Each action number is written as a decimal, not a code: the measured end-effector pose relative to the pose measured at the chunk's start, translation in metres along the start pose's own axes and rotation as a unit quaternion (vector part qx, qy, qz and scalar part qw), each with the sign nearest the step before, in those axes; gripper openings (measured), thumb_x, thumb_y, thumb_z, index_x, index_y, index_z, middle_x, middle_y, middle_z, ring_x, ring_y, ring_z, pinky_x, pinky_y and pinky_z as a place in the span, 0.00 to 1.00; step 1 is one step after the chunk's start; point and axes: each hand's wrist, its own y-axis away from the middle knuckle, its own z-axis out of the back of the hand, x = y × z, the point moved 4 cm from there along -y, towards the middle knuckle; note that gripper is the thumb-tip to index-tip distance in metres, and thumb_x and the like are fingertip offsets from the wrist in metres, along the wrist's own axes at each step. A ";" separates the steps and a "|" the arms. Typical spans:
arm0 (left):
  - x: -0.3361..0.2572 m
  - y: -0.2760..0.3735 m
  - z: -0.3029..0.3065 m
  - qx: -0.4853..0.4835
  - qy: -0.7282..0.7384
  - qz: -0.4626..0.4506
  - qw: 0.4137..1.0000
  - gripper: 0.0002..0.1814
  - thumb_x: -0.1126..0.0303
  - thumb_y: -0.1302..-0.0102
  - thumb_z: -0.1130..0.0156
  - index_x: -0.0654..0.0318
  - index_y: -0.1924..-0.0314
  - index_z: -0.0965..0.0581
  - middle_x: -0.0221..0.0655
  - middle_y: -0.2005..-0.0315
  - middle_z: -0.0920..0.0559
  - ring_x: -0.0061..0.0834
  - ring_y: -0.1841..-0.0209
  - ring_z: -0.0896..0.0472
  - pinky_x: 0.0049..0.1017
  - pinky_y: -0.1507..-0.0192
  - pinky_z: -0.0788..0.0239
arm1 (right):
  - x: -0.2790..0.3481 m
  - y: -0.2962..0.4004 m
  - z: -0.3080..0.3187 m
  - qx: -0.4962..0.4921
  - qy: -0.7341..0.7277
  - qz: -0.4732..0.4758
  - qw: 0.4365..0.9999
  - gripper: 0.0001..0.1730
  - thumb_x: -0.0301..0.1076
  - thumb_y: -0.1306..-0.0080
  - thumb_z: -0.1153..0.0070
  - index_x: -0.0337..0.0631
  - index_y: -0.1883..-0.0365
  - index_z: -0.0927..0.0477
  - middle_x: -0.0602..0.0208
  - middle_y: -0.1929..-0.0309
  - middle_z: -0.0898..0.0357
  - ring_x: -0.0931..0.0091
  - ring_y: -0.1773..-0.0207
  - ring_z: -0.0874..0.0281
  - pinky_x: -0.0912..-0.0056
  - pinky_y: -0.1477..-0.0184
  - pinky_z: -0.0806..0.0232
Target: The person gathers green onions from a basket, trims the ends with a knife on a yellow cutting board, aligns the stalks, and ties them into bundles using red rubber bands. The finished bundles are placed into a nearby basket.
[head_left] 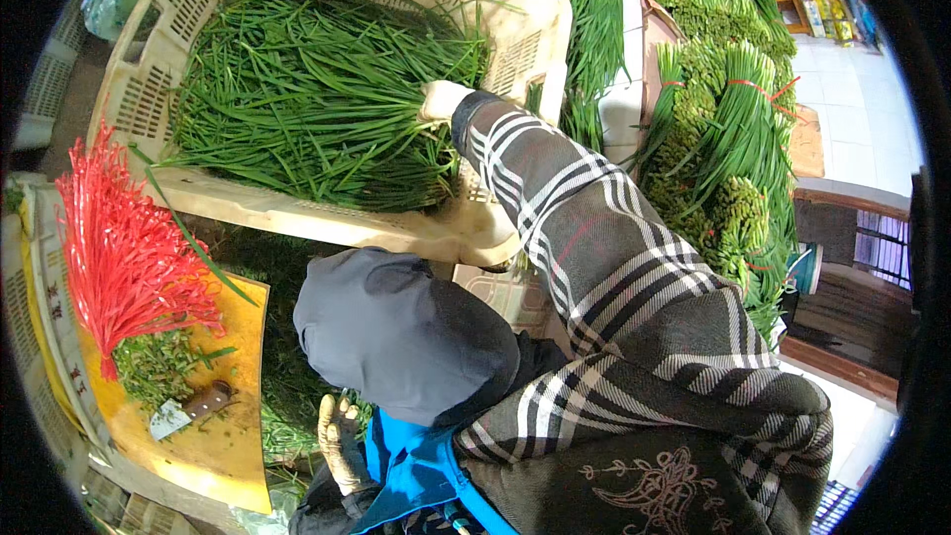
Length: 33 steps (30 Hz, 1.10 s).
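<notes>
My right hand (443, 101), in a pale glove, is closed around the pale stem ends of some garlic chives (319, 96). These chives lie loose in a cream plastic crate (319, 219) with slotted walls, and their leaves spread leftward from my fist. My left hand (339, 440), also gloved, is low in the view beside a blue apron (412, 461). Its fingers point up and stand a little apart, and I see nothing in them. Part of that hand is hidden by the apron and its dark cuff.
Left of my knee (401, 334), a yellow board (241, 386) carries a knife (189, 409), green trimmings (152, 368) and a bunch of red plastic strips (137, 253). Tied green bundles (743, 104) are stacked at right. More chives (594, 37) lie beside the crate's right wall.
</notes>
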 end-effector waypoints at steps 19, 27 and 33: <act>-0.006 -0.007 -0.012 0.063 -0.019 -0.038 0.997 0.33 0.57 0.30 0.38 0.68 0.32 0.32 0.43 0.41 0.22 0.32 0.42 0.22 0.33 0.38 0.31 | 0.043 0.016 0.038 -0.081 0.062 0.006 0.995 0.20 0.44 0.46 0.42 0.50 0.56 0.13 0.54 0.61 0.14 0.60 0.54 0.16 0.58 0.51 0.26; -0.057 0.026 -0.031 0.052 -0.092 -0.118 0.987 0.29 0.63 0.28 0.40 0.68 0.31 0.33 0.44 0.38 0.24 0.35 0.37 0.25 0.37 0.32 0.37 | 0.022 0.010 0.077 -0.158 0.033 0.045 0.986 0.13 0.37 0.45 0.39 0.39 0.66 0.15 0.52 0.68 0.15 0.59 0.64 0.15 0.56 0.60 0.24; -0.044 0.089 -0.026 -0.063 -0.125 -0.053 0.989 0.24 0.68 0.28 0.40 0.60 0.33 0.29 0.38 0.40 0.24 0.34 0.44 0.25 0.37 0.39 0.34 | 0.037 -0.017 -0.018 -0.254 0.104 -0.061 0.960 0.12 0.32 0.32 0.53 0.42 0.58 0.17 0.58 0.66 0.15 0.64 0.60 0.14 0.57 0.60 0.25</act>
